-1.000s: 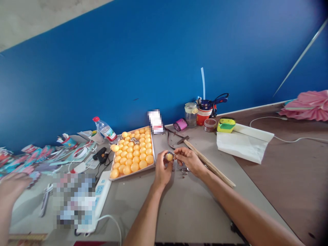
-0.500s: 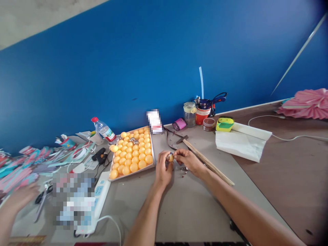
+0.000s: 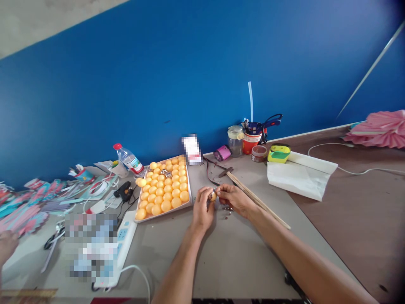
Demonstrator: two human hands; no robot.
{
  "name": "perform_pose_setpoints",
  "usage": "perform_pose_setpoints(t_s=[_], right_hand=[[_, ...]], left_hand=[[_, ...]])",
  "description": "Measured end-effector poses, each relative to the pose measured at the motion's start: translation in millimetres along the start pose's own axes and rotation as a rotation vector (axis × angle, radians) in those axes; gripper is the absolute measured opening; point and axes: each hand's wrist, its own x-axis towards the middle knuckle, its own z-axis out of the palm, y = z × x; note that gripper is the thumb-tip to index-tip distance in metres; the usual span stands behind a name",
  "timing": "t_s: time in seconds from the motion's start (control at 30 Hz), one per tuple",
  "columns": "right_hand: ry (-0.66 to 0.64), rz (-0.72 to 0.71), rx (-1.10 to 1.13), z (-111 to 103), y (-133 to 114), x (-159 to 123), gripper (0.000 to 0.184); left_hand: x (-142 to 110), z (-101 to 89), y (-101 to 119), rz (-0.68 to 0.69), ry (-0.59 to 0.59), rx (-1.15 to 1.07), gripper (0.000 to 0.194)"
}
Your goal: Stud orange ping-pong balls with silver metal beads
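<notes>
My left hand (image 3: 203, 207) and my right hand (image 3: 233, 197) meet over the grey table (image 3: 228, 253), both closed around one small orange ball (image 3: 212, 196) partly wrapped in shiny foil. The fingertips of both hands pinch it from either side. A few scraps of foil (image 3: 228, 210) lie on the table just under my right hand. Left of my hands stands a white tray (image 3: 190, 198) filled with several orange balls (image 3: 164, 190), two of them foil-covered near the far end.
Long wooden sticks (image 3: 259, 202) lie right of my hands. Cups, a jar and tools (image 3: 249, 139) stand by the blue wall, with folded white paper (image 3: 299, 177) beside. A power strip (image 3: 125, 240), glue gun (image 3: 125, 192), bottle (image 3: 128, 159) and scissors (image 3: 52, 240) lie left. Another person's hand (image 3: 6, 249) shows at far left.
My hands have turned the ball and pressed the foil closer round it, so less orange shows. The other person's hand at far left has drawn back toward the frame edge.
</notes>
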Motion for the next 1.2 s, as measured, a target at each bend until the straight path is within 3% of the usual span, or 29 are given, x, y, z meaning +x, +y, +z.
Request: perform_pose_setpoints(t_s=[0.33, 0.67, 0.97, 1.03, 1.13, 1.2], right_hand=[[-0.027, 0.028, 0.083, 2.4, -3.3, -1.8, 0.028], [0.024, -0.056, -0.192, -0.7, 5.5, 5.7, 0.009], [0.037, -0.079, -0.209, -2.6, -4.1, 3.5, 0.010], [0.081, -0.158, -0.362, -8.2, -7.7, 4.1, 0.012], [0.169, -0.329, -0.827, -17.9, -8.4, 5.9, 0.012], [0.162, -0.402, -1.092, -22.2, -6.5, 5.7, 0.016]], left_hand=[[-0.8, -0.3, 3.1, 0.085, -0.010, 0.065, 0.034], [-4.7, 1.1, -2.2, 0.040, -0.015, 0.022, 0.032], [0.8, -1.4, 6.2, -0.089, -0.017, -0.092, 0.033], [1.9, -3.3, 6.1, -0.125, 0.017, -0.093, 0.034], [2.6, -5.2, 3.4, -0.170, 0.094, -0.083, 0.035], [2.4, -5.4, 1.6, -0.193, 0.136, -0.101, 0.035]])
